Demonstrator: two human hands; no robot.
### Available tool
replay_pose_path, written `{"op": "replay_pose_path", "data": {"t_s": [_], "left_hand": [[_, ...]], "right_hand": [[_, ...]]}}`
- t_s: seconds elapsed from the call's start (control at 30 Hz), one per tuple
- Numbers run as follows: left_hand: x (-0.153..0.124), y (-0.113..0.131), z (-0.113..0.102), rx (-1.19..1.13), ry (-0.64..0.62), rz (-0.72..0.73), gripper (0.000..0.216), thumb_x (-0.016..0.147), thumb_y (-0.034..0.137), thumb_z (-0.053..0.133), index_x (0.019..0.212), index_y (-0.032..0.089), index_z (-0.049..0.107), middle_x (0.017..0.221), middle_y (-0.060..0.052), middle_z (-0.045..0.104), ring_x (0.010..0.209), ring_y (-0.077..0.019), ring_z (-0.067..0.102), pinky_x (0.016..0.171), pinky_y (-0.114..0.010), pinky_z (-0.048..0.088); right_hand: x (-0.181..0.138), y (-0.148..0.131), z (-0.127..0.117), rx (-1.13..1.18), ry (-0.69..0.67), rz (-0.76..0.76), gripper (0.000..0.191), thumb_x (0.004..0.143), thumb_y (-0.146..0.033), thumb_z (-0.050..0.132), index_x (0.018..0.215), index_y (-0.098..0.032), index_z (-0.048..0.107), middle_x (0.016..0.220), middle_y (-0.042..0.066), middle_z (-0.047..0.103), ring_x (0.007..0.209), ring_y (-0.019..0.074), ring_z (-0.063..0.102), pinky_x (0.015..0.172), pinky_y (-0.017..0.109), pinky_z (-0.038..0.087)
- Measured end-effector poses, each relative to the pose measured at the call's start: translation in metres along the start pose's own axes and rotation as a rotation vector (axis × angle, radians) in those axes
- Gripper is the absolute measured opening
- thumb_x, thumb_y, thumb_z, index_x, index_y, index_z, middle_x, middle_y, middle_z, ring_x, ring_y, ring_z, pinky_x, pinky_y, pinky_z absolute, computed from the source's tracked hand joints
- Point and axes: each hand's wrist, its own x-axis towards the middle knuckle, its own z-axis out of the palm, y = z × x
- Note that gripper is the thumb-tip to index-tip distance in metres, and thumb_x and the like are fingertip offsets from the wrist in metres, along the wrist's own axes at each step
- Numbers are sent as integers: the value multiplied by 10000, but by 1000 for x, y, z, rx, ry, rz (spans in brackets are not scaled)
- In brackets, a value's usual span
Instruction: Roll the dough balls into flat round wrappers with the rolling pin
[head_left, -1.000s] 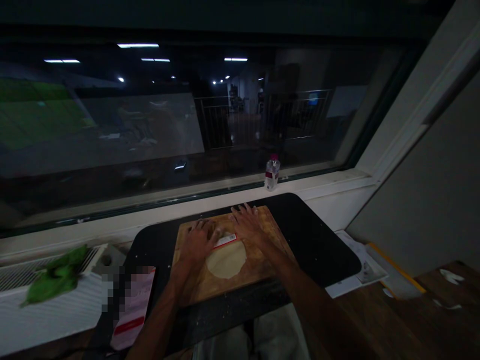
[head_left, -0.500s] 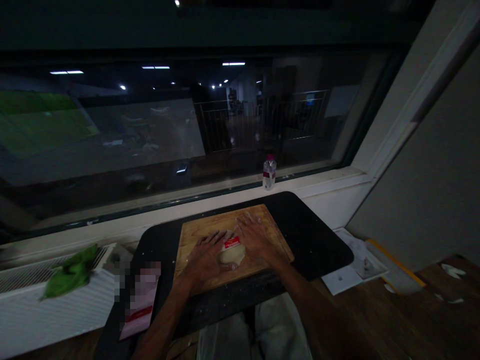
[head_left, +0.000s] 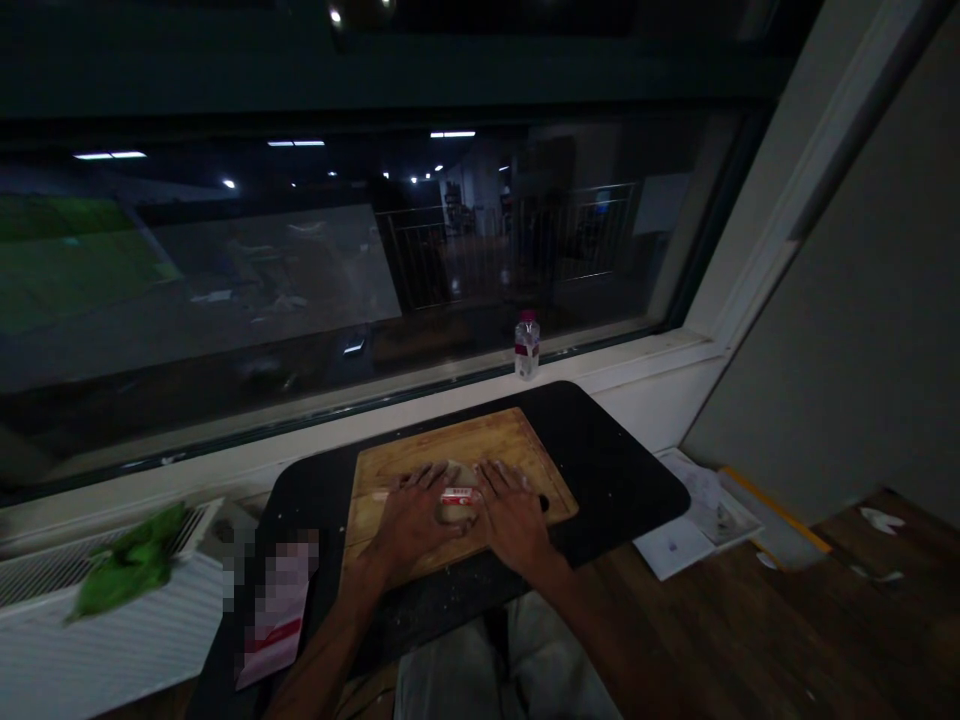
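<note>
A wooden cutting board (head_left: 420,450) lies on a black table top (head_left: 622,470). On the board is a pale piece of dough (head_left: 458,515), mostly hidden under my hands. Across it lies a cylindrical roller with a red and white label (head_left: 459,494). My left hand (head_left: 409,515) rests flat on the roller's left end, fingers stretched forward. My right hand (head_left: 516,510) lies flat on its right end, fingers spread. Both hands are dusted with flour.
A small water bottle (head_left: 526,345) stands on the window sill behind the table. A pink packet (head_left: 274,610) lies at the table's left edge. A green cloth (head_left: 127,565) sits on the white radiator (head_left: 112,630). Papers (head_left: 690,520) lie on the wooden floor at right.
My hands have drawn the roller from the far side of the board back toward me. The flat dough round seen a second ago is now mostly covered by my hands.
</note>
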Motion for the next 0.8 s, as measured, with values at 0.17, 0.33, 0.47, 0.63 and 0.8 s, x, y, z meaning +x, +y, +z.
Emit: {"op": "replay_pose_path", "data": {"t_s": [0.17, 0.33, 0.47, 0.63, 0.8], "left_hand": [[4, -5, 10, -13, 65, 46, 750, 932, 661, 731, 1580, 304, 604, 1700, -109, 553, 1560, -371, 491, 1270, -578, 353], [8, -15, 15, -16, 43, 76, 806, 958, 734, 662, 1629, 300, 556, 1742, -112, 494, 1616, -375, 422, 1299, -588, 338], [19, -27, 13, -59, 13, 98, 616, 1125, 585, 359, 1659, 320, 516, 1723, -49, 529, 1631, -273, 430, 1331, -513, 344], [40, -50, 11, 40, 45, -38, 569, 1131, 361, 292, 1632, 280, 550, 1675, -91, 587, 1617, -292, 455, 1322, -510, 365], [55, -66, 14, 127, 23, -63, 548, 1099, 370, 384, 1626, 312, 526, 1652, -119, 600, 1604, -362, 442, 1257, -625, 401]], "right_hand": [[-19, -13, -3, 27, 33, 32, 501, 1152, -318, 442, 1608, -163, 580, 1665, 120, 577, 1584, 294, 458, 1347, 519, 269], [-9, -13, -9, 23, -35, 66, 503, 1168, -357, 401, 1586, -170, 609, 1635, 117, 609, 1582, 311, 461, 1351, 529, 246], [9, -1, -12, -6, -87, 56, 498, 1168, -371, 405, 1583, -204, 624, 1642, 103, 603, 1623, 325, 398, 1360, 563, 214], [38, 21, -12, -34, -121, 44, 489, 1186, -427, 371, 1553, -269, 652, 1653, 54, 599, 1643, 313, 361, 1370, 578, 173], [61, 34, -12, -55, -146, 25, 509, 1184, -424, 369, 1572, -233, 636, 1670, 74, 577, 1662, 325, 325, 1386, 582, 139]]}}
